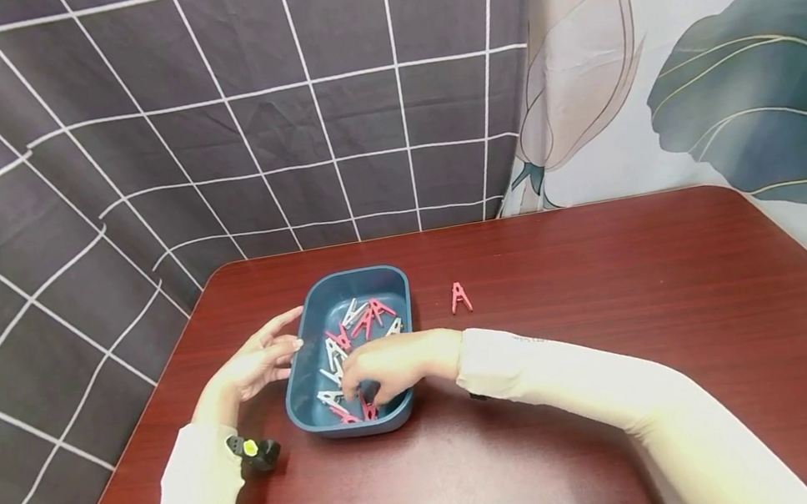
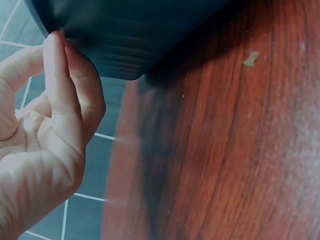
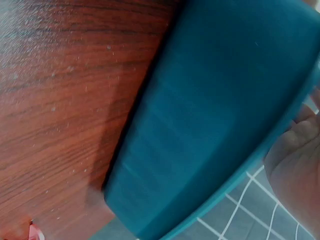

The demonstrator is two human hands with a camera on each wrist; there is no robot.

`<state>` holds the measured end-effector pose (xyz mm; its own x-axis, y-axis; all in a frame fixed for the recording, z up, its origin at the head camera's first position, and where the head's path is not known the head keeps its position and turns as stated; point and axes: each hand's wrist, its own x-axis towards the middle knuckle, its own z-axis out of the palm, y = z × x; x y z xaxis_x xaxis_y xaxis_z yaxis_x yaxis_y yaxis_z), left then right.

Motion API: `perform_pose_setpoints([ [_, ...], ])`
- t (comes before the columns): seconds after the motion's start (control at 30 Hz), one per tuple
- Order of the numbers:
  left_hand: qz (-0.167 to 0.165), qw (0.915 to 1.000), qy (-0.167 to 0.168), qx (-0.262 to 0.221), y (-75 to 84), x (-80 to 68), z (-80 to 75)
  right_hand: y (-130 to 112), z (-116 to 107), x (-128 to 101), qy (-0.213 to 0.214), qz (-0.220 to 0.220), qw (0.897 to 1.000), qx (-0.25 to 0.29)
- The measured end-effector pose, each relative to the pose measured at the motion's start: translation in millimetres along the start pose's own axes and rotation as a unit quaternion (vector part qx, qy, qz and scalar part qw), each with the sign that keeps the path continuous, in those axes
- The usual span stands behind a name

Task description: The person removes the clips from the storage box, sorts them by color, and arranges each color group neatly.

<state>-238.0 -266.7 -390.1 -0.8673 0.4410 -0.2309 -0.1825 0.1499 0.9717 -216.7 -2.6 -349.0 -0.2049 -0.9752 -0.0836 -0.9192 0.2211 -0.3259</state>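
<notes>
A blue plastic bin (image 1: 355, 428) stands on the table with several red and white clothespins (image 1: 364, 322) scattered over its floor. My left hand (image 1: 260, 362) is at the bin's left side, fingertips touching the outer wall; the left wrist view shows these fingers (image 2: 60, 85) loosely bent against it. My right hand (image 1: 380, 368) reaches over the right rim into the near half, fingers pointing down among the clothespins. Something dark shows between its thumb and fingers, too unclear to name. The bin's wall (image 3: 200, 115) hides most of that hand in the right wrist view.
A single red clothespin (image 1: 459, 297) lies on the reddish-brown table (image 1: 564, 266), right of the bin. Dark cloth with a white grid (image 1: 356, 115) hangs behind and to the left. A leaf-patterned cloth (image 1: 754, 91) hangs at the right.
</notes>
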Motion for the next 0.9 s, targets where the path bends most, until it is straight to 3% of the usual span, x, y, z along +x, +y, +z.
perform_pose_setpoints([
  [0.33, 0.0, 1.0, 0.003, -0.005, -1.6, 0.3, 2.1, -9, 18, 15, -0.04, 0.006, 0.99, -0.134],
  [0.6, 0.003, 0.9999, 0.012, -0.001, -1.3, -0.3, 1.1, -15, 16, 19, -0.05, 0.014, 0.983, -0.179],
  [0.9, 0.003, 0.9998, 0.017, 0.007, -1.6, 0.2, -0.6, -18, 17, 20, -0.055, 0.052, 0.977, -0.198],
])
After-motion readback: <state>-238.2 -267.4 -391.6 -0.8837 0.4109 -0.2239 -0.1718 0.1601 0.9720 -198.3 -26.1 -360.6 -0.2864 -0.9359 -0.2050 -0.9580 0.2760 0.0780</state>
